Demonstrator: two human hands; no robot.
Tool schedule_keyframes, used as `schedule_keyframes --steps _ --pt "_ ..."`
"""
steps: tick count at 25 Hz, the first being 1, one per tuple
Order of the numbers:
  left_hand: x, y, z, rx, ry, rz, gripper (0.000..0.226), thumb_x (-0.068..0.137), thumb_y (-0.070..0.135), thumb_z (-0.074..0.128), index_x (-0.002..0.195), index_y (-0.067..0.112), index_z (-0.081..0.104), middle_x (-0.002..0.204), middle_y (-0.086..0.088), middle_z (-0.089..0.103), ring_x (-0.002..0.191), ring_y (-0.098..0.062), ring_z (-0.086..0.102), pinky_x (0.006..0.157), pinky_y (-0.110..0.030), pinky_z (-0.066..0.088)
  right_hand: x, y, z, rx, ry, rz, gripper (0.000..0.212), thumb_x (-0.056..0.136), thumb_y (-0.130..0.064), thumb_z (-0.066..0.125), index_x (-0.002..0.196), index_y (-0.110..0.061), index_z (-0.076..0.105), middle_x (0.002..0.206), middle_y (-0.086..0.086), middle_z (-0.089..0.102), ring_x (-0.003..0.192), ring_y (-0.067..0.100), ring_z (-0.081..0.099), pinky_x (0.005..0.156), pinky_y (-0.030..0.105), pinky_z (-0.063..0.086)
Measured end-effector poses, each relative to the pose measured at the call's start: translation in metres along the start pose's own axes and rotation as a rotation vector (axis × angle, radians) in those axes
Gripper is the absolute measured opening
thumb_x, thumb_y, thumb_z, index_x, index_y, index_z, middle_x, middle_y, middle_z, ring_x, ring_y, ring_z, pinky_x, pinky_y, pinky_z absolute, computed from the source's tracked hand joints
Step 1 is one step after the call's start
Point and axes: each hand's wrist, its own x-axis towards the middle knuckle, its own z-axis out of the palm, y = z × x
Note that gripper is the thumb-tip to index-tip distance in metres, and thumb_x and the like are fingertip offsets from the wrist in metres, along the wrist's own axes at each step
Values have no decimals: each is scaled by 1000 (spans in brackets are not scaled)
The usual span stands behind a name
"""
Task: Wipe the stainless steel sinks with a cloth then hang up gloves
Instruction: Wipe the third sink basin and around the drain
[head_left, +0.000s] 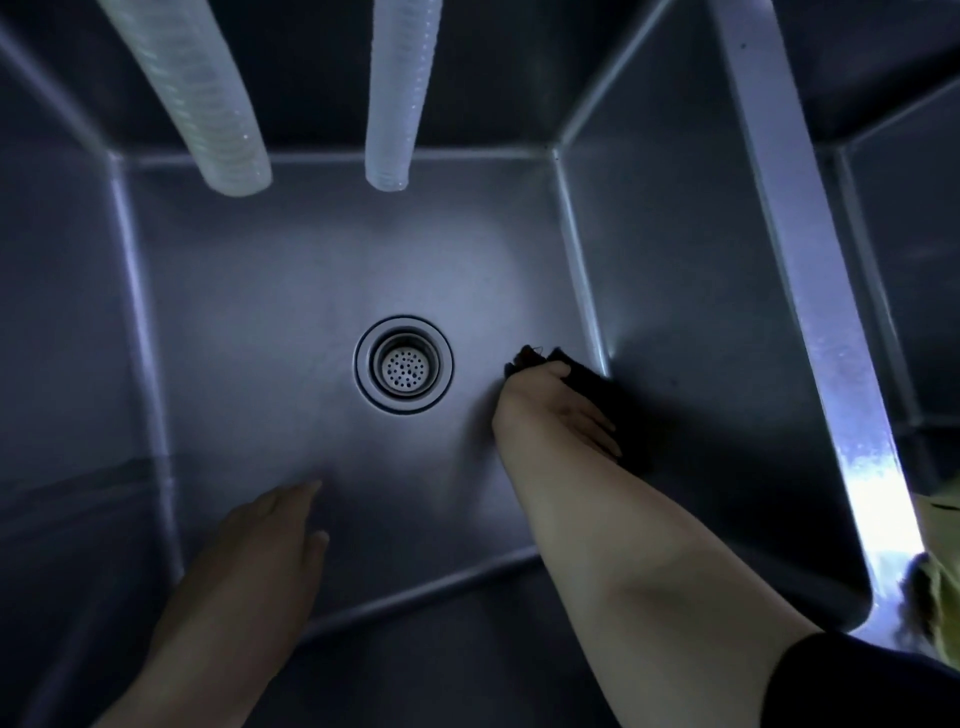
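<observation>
1. Nearest, a black sleeve (857, 675) covers the right upper arm at the lower right; the bare forearm reaches down into the stainless steel sink (260, 291).
2. The left hand (270, 535) hovers low over the near-left part of the basin, fingers straight and close together, holding nothing; whether it touches the steel is unclear.
3. The right hand (550, 410) lies on a dark cloth (613, 400), fingers spread flat over it and the thumb hooked at its far edge, pressing it where the sink floor meets the right wall.
4. The cloth shows beyond and right of the hand, just right of the drain strainer (403, 364).
5. Farthest, two ribbed translucent hoses (208, 114) hang over the basin's back.
6. At the right, past the bright dividing rim (831, 312), lies a yellowish item (940, 587), too cropped to identify.
</observation>
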Motion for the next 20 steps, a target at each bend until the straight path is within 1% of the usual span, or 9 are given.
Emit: schedule_keyframes --steps 1,4,5,7,10,12,14,18,20 --pt "2 -3 3 -19 -14 11 45 82 7 64 126 3 56 127 -17 59 116 -36 53 103 -44 39 -2 -3 3 61 61 25 81 94 -40 33 145 9 -5 151 35 -11 141 47 -12 115 54 -8" --pt "3 -6 3 -25 -5 -9 44 79 3 68 121 0 59 121 -19 62 111 -39 56 98 -46 42 -9 -12 15 97 47 -165 91 87 -42 45 143 14 0 149 40 -4 140 51 -7 113 58 -10" --pt "2 -6 4 -19 6 -2 43 78 3 68 121 1 60 120 -19 63 109 -39 58 97 -46 43 -10 -16 23 77 94 -214 92 86 -43 47 143 14 2 148 41 -1 139 52 -4 112 58 -8" --pt "1 -4 5 29 22 2 44 84 11 63 128 7 55 128 -12 59 116 -32 55 100 -40 40 -11 -24 35 9 144 -356 94 85 -46 49 144 12 4 149 39 1 140 52 0 113 57 -5" --pt "3 -4 7 25 26 -52 48 95 29 45 142 25 35 146 5 40 132 -15 37 108 -28 29 -2 -50 45 -218 134 -814 87 89 -50 44 148 1 6 154 31 0 142 46 -1 115 53 -4" --pt "7 -8 9 27 38 -73 48 94 31 44 141 28 35 145 7 40 131 -14 38 107 -28 32 6 -70 43 -396 108 -1137 78 92 -50 36 151 -9 5 157 23 -2 144 39 -6 116 49 -5" --pt "8 -10 10 30 61 -74 47 94 31 46 140 28 37 143 7 43 130 -15 40 106 -28 33 12 -78 40 -510 75 -1371 71 93 -47 32 151 -15 6 158 18 0 145 35 -5 118 46 -4" --pt "9 -13 11 36 75 -94 46 94 30 46 139 25 39 143 5 44 130 -16 40 106 -29 34 -12 -35 35 -602 -77 -1897 70 86 -34 47 148 -12 25 156 19 18 144 36 13 117 46 10" --pt "9 -13 9 40 57 -107 46 95 30 44 140 26 38 144 5 42 130 -16 39 107 -30 34 -23 -2 34 -624 -163 -2041 67 85 -29 54 144 -6 35 151 22 29 141 39 24 116 47 15"
